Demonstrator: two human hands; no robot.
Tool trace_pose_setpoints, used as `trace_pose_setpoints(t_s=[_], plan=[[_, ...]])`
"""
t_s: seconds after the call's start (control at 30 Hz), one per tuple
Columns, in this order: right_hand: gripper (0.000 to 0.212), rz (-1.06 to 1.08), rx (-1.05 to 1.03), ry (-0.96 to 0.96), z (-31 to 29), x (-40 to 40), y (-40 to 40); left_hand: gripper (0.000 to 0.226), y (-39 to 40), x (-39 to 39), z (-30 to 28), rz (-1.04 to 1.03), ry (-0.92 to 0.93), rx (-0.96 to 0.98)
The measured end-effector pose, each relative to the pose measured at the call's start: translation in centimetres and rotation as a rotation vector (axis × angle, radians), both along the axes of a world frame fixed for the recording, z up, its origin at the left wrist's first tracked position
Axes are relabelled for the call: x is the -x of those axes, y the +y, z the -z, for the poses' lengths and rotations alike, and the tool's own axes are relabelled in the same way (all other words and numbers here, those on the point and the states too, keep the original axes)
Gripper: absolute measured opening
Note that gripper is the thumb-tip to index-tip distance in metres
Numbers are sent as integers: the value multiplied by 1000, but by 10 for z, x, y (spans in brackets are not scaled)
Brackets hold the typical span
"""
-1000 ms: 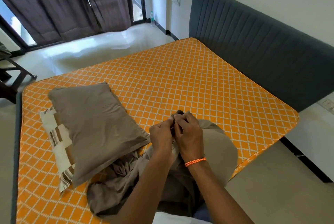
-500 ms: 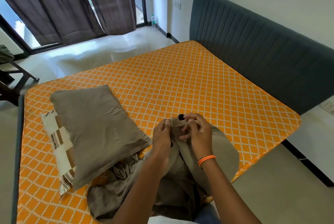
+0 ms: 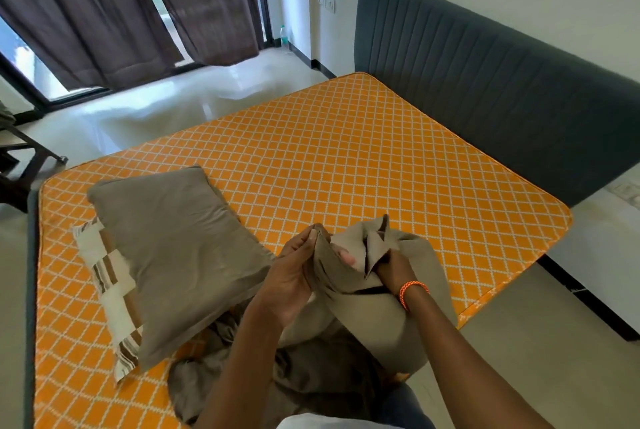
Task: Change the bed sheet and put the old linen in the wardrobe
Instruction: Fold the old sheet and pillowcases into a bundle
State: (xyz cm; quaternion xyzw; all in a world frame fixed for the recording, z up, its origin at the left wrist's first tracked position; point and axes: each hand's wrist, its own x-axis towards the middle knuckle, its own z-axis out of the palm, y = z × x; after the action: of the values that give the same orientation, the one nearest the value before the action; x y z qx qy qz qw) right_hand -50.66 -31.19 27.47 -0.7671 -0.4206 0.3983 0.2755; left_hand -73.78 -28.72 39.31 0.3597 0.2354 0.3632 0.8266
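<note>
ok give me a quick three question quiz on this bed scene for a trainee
1. True or false: the grey pillow lies partly on top of a striped pillow.
2. Multiple choice: what does the left hand grip? A) the curtain B) the grey pillowcase C) a bottle
3. Fill in: the orange band sits on the ___ wrist.

Key:
1. True; both lie on the bare orange mattress.
2. B; the right hand grips the same cloth.
3. right
</note>
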Motion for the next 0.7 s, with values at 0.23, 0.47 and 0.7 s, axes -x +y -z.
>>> trace_pose_setpoints(t_s=[0.23,0.47,0.7], plan=[[35,49,58,-68,30,-11,-11,33,6,1,-3,1,-129,62],[36,22,170,-226,39,-32,-9,22,32,-2,-32,-46,-238,-13],[49,342,117,-280,49,-49,-8,23,48,-14,-63,16,-309,-123]])
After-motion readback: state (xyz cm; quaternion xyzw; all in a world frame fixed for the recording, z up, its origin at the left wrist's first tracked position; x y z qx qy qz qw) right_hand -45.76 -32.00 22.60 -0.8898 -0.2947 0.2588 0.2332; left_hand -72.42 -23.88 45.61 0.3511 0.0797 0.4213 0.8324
